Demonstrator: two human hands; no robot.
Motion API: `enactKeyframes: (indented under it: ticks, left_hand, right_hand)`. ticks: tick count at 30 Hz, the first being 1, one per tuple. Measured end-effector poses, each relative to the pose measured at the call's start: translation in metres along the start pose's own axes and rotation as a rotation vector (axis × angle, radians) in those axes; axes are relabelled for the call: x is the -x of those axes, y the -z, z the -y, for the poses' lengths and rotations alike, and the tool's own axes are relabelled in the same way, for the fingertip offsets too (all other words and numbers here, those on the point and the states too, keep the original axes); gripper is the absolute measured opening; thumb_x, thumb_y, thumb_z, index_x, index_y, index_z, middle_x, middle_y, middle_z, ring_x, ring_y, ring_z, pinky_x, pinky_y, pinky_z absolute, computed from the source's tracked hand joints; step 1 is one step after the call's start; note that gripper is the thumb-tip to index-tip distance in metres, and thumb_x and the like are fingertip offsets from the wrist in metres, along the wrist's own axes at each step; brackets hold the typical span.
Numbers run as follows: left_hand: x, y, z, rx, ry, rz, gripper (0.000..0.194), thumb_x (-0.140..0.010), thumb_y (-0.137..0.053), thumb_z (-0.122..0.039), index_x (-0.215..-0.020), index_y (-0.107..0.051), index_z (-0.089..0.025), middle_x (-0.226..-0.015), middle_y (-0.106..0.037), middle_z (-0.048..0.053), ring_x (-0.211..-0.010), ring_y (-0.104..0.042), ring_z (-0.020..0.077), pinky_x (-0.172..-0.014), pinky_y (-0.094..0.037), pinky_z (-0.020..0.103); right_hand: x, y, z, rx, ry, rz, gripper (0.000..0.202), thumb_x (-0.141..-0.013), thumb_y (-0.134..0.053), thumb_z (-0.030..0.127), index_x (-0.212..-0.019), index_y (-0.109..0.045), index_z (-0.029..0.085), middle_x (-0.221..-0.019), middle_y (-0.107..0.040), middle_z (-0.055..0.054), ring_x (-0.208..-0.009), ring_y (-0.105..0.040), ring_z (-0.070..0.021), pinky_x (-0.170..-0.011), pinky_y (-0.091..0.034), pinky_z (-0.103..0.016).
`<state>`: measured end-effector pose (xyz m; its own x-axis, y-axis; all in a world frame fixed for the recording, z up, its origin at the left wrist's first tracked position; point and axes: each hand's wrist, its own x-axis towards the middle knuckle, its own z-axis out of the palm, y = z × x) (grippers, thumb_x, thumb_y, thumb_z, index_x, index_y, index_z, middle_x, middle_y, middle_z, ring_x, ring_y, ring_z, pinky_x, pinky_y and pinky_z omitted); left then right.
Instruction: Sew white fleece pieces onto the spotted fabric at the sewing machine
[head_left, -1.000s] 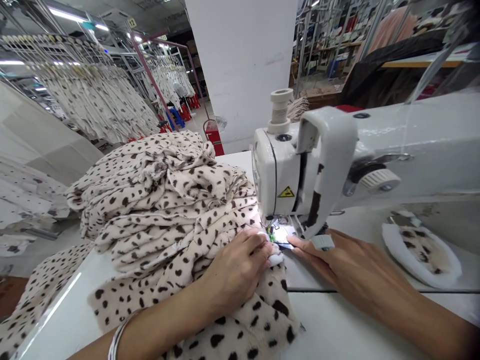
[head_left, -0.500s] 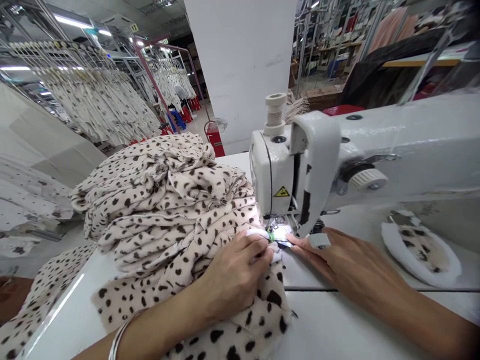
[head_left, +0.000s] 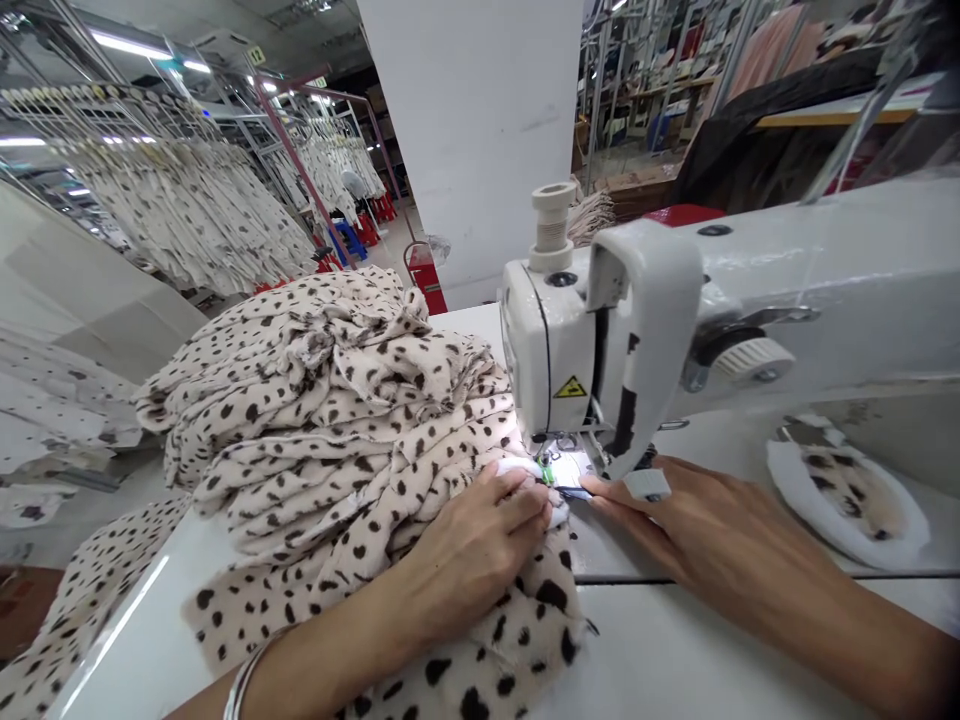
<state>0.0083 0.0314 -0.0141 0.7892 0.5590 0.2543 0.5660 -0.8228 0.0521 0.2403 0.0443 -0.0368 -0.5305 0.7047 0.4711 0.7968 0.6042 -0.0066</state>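
Note:
My left hand (head_left: 484,545) is closed on the spotted fleece fabric (head_left: 536,620), its fingers bunched at a white edge strip (head_left: 519,466) close to the needle. My right hand (head_left: 705,520) reaches in under the sewing machine head (head_left: 555,350), fingers together, with the fingertips at the edge of a small white label (head_left: 570,470). A bit of green (head_left: 547,473) shows beside the label at the presser foot. The machine's lamp lights this spot brightly. Fingers partly hide where label and fabric meet.
A large heap of the same spotted fabric (head_left: 322,400) lies left of the machine. Right of my right hand rests an oval white-rimmed spotted piece (head_left: 851,495). Behind stand a white pillar (head_left: 480,130) and racks of hanging spotted garments (head_left: 180,200).
The view has shifted slightly. Both hands keep nearly the same place at the needle, and their hold on fabric and label looks alike.

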Motion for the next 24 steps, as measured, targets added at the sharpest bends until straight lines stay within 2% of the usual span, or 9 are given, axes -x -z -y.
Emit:
enactKeyframes:
  ticks: [6,10,14,17,20,24]
  left_hand:
    - [0.000,-0.001,0.008,-0.059,0.010,-0.011,0.023,-0.102,-0.030,-0.011,-0.110,-0.052,-0.009,-0.102,-0.058,0.010,-0.090,-0.058,0.0183,-0.078,-0.052,0.033]
    - [-0.001,-0.001,0.012,-0.095,0.002,-0.002,0.025,-0.102,-0.028,-0.011,-0.109,-0.053,-0.010,-0.097,-0.058,0.009,-0.089,-0.058,0.0186,-0.074,-0.052,0.032]
    - [-0.001,-0.002,0.011,-0.109,-0.006,-0.021,0.020,-0.102,-0.036,-0.012,-0.108,-0.054,-0.008,-0.095,-0.060,0.009,-0.092,-0.058,0.0204,-0.081,-0.053,0.036]
    - [-0.001,-0.003,0.009,-0.098,-0.049,-0.094,0.018,-0.100,-0.040,-0.010,-0.109,-0.055,-0.006,-0.096,-0.063,0.010,-0.096,-0.058,0.0206,-0.089,-0.053,0.037]
    - [-0.001,-0.004,0.010,-0.048,-0.067,-0.158,0.017,-0.100,-0.042,-0.011,-0.108,-0.057,-0.007,-0.096,-0.065,0.008,-0.098,-0.057,0.0184,-0.090,-0.053,0.031]
    - [-0.001,-0.004,0.014,-0.006,-0.054,-0.129,0.018,-0.101,-0.041,-0.014,-0.107,-0.058,-0.010,-0.100,-0.066,0.007,-0.103,-0.057,0.0181,-0.090,-0.054,0.029]
  right_hand:
    - [0.000,-0.010,-0.007,0.025,-0.039,-0.004,0.049,-0.098,-0.040,0.042,-0.055,-0.048,0.020,-0.058,-0.041,-0.001,-0.046,-0.039,-0.0110,-0.041,-0.022,-0.024]
    - [-0.003,-0.008,-0.010,0.014,-0.038,-0.044,0.049,-0.098,-0.040,0.042,-0.054,-0.046,0.021,-0.058,-0.044,-0.002,-0.046,-0.043,-0.0123,-0.041,-0.023,-0.025]
    - [-0.006,0.006,-0.012,-0.085,-0.001,0.007,0.043,-0.098,-0.041,0.038,-0.059,-0.046,0.021,-0.053,-0.041,0.002,-0.042,-0.041,-0.0106,-0.041,-0.026,-0.023]
    - [-0.007,0.013,-0.011,-0.145,0.008,0.063,0.040,-0.099,-0.041,0.034,-0.062,-0.048,0.021,-0.054,-0.044,0.003,-0.042,-0.045,-0.0096,-0.042,-0.029,-0.022]
    - [-0.005,0.012,-0.008,-0.126,0.027,0.034,0.043,-0.099,-0.039,0.036,-0.061,-0.052,0.020,-0.054,-0.042,0.003,-0.041,-0.042,-0.0096,-0.041,-0.028,-0.023]
    - [-0.004,0.007,-0.007,-0.059,0.072,0.019,0.048,-0.101,-0.034,0.039,-0.067,-0.063,0.020,-0.056,-0.042,0.001,-0.043,-0.041,-0.0114,-0.042,-0.025,-0.024]
